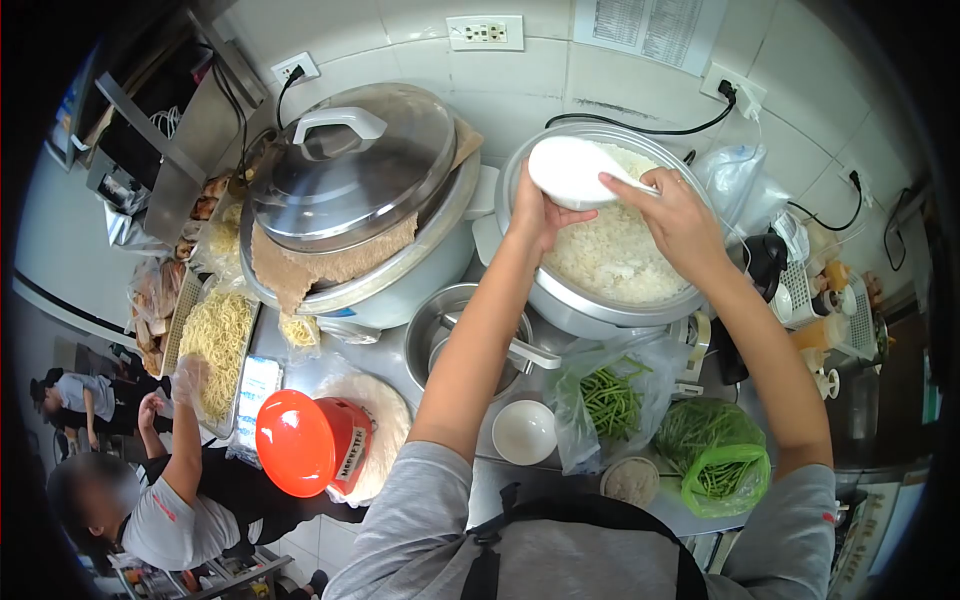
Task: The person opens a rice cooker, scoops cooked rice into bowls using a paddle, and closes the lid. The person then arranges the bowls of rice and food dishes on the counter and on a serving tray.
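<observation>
A large round cooker (582, 318) full of white rice (625, 250) stands at the upper right. Over its left side, my left hand (540, 212) is closed around a white bowl (565, 172), fingers beneath and beside it. My right hand (680, 215) grips the handle of a white rice paddle (640, 186) just right of the bowl. The paddle's head is hard to tell apart from the bowl. What the bowl holds is hidden. Below my left forearm, a metal pot (415, 345) has a handled utensil inside.
A lidded cooker (350, 190) stands left. Nearer are a white bowl (524, 432), bagged green beans (612, 400), another green bag (715, 450) and a red container (297, 440). A co-worker (180, 520) reaches toward a noodle tray (215, 345). Power cords run along the wall.
</observation>
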Available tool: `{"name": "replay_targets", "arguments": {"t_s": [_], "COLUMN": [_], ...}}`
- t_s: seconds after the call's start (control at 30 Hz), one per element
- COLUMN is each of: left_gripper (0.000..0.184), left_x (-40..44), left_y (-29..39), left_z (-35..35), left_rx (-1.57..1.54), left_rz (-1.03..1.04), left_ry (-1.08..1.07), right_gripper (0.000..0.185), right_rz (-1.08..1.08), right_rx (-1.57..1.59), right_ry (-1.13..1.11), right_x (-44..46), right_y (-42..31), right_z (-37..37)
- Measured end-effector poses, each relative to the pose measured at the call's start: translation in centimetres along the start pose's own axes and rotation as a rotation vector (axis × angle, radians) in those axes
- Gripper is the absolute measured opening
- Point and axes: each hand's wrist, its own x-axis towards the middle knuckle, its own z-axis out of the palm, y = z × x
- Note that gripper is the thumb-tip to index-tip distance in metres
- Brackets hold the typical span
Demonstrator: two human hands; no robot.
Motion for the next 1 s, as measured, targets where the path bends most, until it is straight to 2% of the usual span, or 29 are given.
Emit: {"name": "replay_targets", "arguments": {"t_s": [0.13, 0.23, 0.33, 0.43, 0.53, 0.63, 0.67, 0.73, 0.83, 0.93, 1.0], "left_gripper": [0.066, 0.066, 0.068, 0.07, 0.072, 0.072, 0.072, 0.072, 0.071, 0.071, 0.071], "left_x": [-0.2, -0.1, 0.0, 0.0, -0.1, -0.3, -0.3, -0.4, -0.7, -0.6, -0.5], "left_y": [0.5, 0.4, 0.5, 0.6, 0.5, 0.8, 0.9, 0.8, 1.0, 0.9, 0.9], "left_z": [0.4, 0.4, 0.4, 0.1, 0.0, 0.1, -0.1, 0.3, 0.7, 0.8, 0.5], "left_rx": [-0.018, -0.032, -0.022, -0.029, -0.034, -0.016, -0.01, -0.007, 0.013, 0.003, -0.006], "left_rz": [-0.018, -0.026, -0.027, -0.016, -0.008, -0.001, 0.007, 0.084, 0.151, 0.192, 0.209], "left_ry": [0.003, 0.003, -0.015, -0.061, -0.049, -0.138, -0.178, -0.061, 0.019, 0.027, 0.028], "right_gripper": [0.052, 0.052, 0.05, 0.047, 0.044, 0.041, 0.04, 0.038, 0.035, 0.027, 0.022], "right_rz": [0.167, 0.242, 0.317, 0.257, -0.006, 0.192, 0.41, 0.842, 0.478, 0.17, 0.159], "right_rx": [0.082, 0.083, 0.211, 0.372, 0.177, 0.286, 0.389, 0.605, 0.031, -0.14, -0.208], "right_ry": [-0.045, -0.17, -0.236, -0.097, -0.135, -0.092, -0.099, -0.124, -0.362, -0.57, -0.623], "right_x": [0.0, 0.0, 0.6, 1.0, -0.1, -0.9, -0.7, -0.3, -1.2, -1.7, -1.4], "right_y": [0.6, 0.2, 0.6, 0.7, 0.4, 1.1, 1.6, 2.9, 5.5, 5.9, 4.5], "right_z": [1.3, 1.4, 0.0, -2.0, -1.8, -0.3, -0.6, -1.2, -1.3, -0.1, 1.2]}}
